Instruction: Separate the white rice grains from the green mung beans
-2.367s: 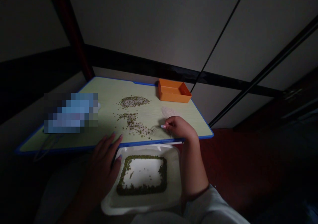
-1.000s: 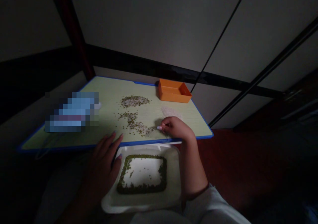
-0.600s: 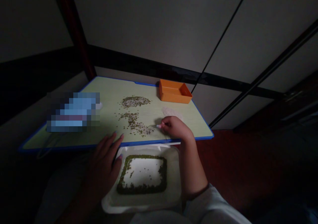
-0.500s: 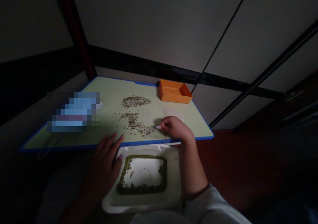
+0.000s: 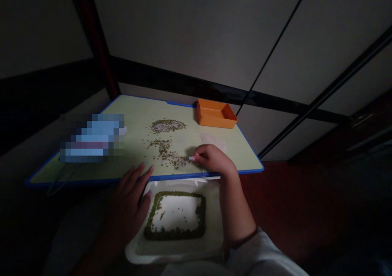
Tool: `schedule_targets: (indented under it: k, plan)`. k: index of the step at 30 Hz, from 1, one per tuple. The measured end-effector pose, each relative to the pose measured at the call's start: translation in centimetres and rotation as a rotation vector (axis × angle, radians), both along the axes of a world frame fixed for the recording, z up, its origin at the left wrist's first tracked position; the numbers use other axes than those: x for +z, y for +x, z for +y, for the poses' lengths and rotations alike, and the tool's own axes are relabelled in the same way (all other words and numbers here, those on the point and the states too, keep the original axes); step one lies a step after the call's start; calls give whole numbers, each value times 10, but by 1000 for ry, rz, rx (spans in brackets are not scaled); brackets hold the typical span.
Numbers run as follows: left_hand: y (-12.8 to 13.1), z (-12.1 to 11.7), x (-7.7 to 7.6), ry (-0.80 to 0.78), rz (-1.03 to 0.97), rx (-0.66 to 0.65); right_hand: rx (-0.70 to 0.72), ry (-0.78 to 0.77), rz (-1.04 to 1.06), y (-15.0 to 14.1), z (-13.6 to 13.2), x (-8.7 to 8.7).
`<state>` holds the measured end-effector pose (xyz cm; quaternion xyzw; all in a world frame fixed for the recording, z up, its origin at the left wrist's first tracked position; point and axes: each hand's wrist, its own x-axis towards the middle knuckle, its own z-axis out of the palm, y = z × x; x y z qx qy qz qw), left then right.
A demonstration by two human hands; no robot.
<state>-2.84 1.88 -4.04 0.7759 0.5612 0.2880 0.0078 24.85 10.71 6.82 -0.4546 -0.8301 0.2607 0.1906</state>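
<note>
Two hands: both in view, well apart from each other.
Left hand (image 5: 127,198): open, fingers slightly spread; fingertips at near edge of worktop (image 5: 134,114), thumb beside left rim of white tray (image 5: 139,254). Contact with rim: cannot tell.
Right hand (image 5: 211,158): curled, thumb and forefinger together, low over worktop near its near edge, right of middle. Any grain in the pinch: too small to tell. Forearm passes beside right side of white tray.
Lower scatter (image 5: 165,151): green and pale grains mixed, loose, trailing toward near edge; its near end lies just beside right fingertips.
Upper heap (image 5: 168,125): green and pale grains mixed, denser, oval, nearer far edge than lower scatter.
Pale patch (image 5: 212,139): pale grains, partly behind right hand, between it and orange box.
Orange box (image 5: 217,121): open-topped, upright, near far right corner. Contents: none made out.
White tray: below near edge, between forearms.
Green grains (image 5: 176,234): banked in a ring around tray floor, a few strays in the middle.
Blurred item (image 5: 94,140): bluish, pixelated, along left edge; identity cannot be told.
Cord loop (image 5: 58,180): thin, pale, near the near left corner.
</note>
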Motion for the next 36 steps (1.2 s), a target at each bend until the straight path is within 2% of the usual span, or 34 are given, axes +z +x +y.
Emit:
schedule_targets:
  k: [4, 10, 16, 24, 31, 36]
  plan:
    - [0, 0, 1, 10, -5, -5, 38, 15, -26, -8, 1, 2]
    - [0, 0, 0, 18, -8, -2, 75, -52, -8, -10, 0, 5]
    - [0, 0, -1, 5, -21, 4, -5, -24, -6, 2, -4, 5]
    - [0, 1, -2, 17, -18, 10, -130, -5, -33, 12, 1, -4]
    - [-2, 2, -6, 55, -14, 7, -46, -73, 30, 11, 0, -2]
    - [-3, 2, -7, 50, -12, 9, -66, -51, -13, 8, 1, -2]
